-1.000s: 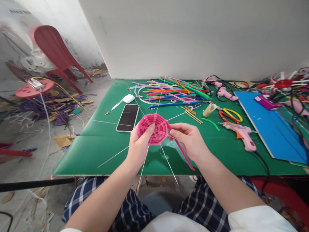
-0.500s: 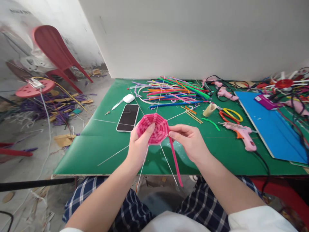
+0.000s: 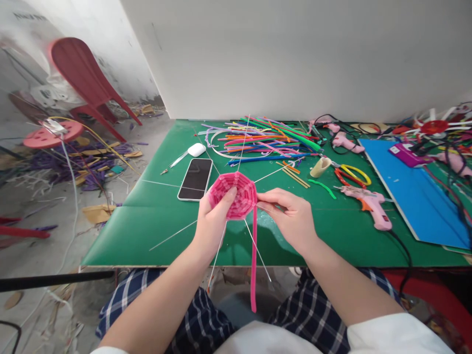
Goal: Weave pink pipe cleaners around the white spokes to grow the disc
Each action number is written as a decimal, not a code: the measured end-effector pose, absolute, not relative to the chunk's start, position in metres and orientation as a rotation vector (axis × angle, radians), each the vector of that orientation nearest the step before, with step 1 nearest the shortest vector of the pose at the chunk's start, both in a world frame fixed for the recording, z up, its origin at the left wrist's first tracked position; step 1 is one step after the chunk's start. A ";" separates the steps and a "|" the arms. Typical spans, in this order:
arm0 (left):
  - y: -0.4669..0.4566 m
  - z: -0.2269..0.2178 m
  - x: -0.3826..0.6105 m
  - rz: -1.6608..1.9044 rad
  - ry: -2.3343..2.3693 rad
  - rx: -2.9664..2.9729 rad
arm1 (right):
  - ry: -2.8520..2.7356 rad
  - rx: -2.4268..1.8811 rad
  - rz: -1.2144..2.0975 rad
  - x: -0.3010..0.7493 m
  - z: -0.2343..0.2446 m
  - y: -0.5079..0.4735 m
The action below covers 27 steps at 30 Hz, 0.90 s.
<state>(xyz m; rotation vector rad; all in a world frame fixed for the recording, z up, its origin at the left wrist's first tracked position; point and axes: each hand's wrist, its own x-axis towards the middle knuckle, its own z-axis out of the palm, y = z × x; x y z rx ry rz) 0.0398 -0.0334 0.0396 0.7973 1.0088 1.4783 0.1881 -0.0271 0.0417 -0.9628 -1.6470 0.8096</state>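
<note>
My left hand (image 3: pixel 213 220) grips a pink woven octagonal disc (image 3: pixel 238 192) by its left side, thumb on its face. Thin white wire spokes (image 3: pixel 254 248) stick out from the disc all round. My right hand (image 3: pixel 289 215) pinches the disc's right edge, where a loose pink strip (image 3: pixel 253 265) leaves the weave. That strip hangs straight down toward my lap. Both hands hover over the front of the green table mat (image 3: pixel 147 216).
A black phone (image 3: pixel 195 179) and a white earbud case (image 3: pixel 196 150) lie left of the disc. A heap of coloured strips (image 3: pixel 265 140) is behind it. Pink glue guns (image 3: pixel 367 204), scissors (image 3: pixel 350 174), a blue board (image 3: pixel 413 189), a red chair (image 3: pixel 83 81).
The loose pink strip has swung from lower right to hanging straight down. My right hand moved slightly left, closer to the disc's edge. My left hand kept still.
</note>
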 end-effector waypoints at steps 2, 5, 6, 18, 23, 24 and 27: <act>-0.033 0.040 0.039 1.473 1.009 0.798 | -1.744 -0.917 0.630 0.189 0.041 -0.025; -0.033 0.039 0.040 1.460 1.028 0.792 | -1.836 -0.823 0.380 0.191 0.038 -0.021; -0.033 0.039 0.040 1.455 1.035 0.788 | -1.853 -0.800 0.312 0.191 0.038 -0.020; -0.032 0.037 0.040 1.428 1.021 0.774 | -1.935 -0.726 0.056 0.194 0.031 -0.015; -0.032 0.037 0.040 1.425 1.014 0.780 | -1.928 -0.740 0.079 0.194 0.029 -0.017; -0.031 0.037 0.040 1.424 1.013 0.782 | -1.929 -0.732 0.082 0.194 0.028 -0.017; -0.031 0.037 0.040 1.425 1.011 0.783 | -1.926 -0.687 0.085 0.194 0.028 -0.017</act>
